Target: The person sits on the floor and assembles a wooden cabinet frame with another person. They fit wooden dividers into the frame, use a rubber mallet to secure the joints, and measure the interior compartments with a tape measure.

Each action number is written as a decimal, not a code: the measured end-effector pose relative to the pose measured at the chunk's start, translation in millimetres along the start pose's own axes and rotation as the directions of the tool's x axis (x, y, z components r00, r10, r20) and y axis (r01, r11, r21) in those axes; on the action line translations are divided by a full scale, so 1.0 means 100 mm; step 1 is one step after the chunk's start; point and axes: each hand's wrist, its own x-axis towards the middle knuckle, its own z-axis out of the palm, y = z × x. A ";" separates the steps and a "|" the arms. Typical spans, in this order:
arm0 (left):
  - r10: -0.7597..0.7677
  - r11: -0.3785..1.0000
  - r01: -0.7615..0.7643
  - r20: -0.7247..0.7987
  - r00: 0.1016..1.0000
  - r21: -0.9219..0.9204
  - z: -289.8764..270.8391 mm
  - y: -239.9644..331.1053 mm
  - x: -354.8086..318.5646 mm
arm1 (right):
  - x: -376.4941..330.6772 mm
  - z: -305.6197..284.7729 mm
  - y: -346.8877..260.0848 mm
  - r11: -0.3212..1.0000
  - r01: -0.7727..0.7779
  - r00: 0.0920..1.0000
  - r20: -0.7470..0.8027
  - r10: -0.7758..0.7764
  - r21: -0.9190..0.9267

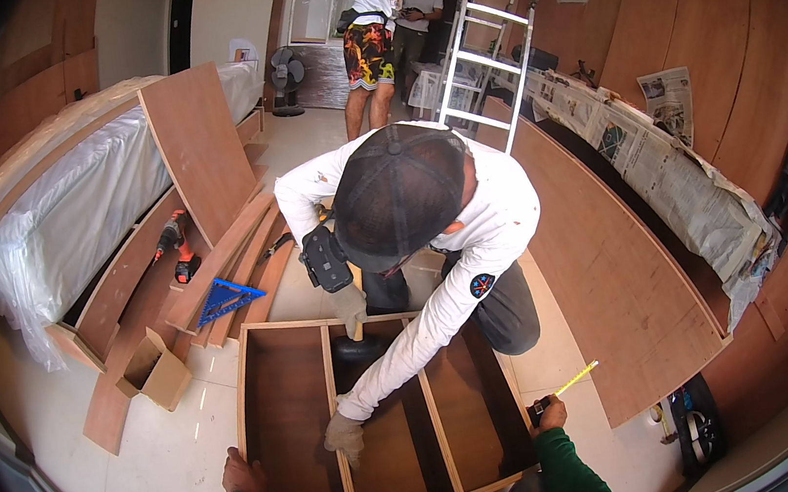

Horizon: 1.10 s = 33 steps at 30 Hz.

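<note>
A wooden drawer-like frame (pixel 334 381) with two dividers, making three compartments, lies on the floor before me. My left hand (pixel 243 476) is closed on its near left edge, thumb up. By the right edge, my right hand (pixel 549 414) grips a black tape measure (pixel 536 410), its yellow blade (pixel 577 378) sticking out to the right. Across the frame a co-worker in a cap kneels and leans over it. One of that person's gloved hands (pixel 345 437) rests on the left divider; the other (pixel 350 308) holds a mallet with a black head (pixel 357 349) inside the middle compartment.
On the left lie wooden planks (pixel 237 263), a blue speed square (pixel 226 299), a cordless drill (pixel 179 245) and an open cardboard box (pixel 154 372). A large plywood panel (pixel 606 289) stretches along the right. Farther back, another person stands at an aluminium ladder (pixel 489 57).
</note>
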 end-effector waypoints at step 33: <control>-0.013 1.000 0.013 0.028 1.000 -0.005 -0.05 0.05 -0.01 | -0.04 0.02 -0.04 0.999 0.035 0.999 0.013 -0.036 0.024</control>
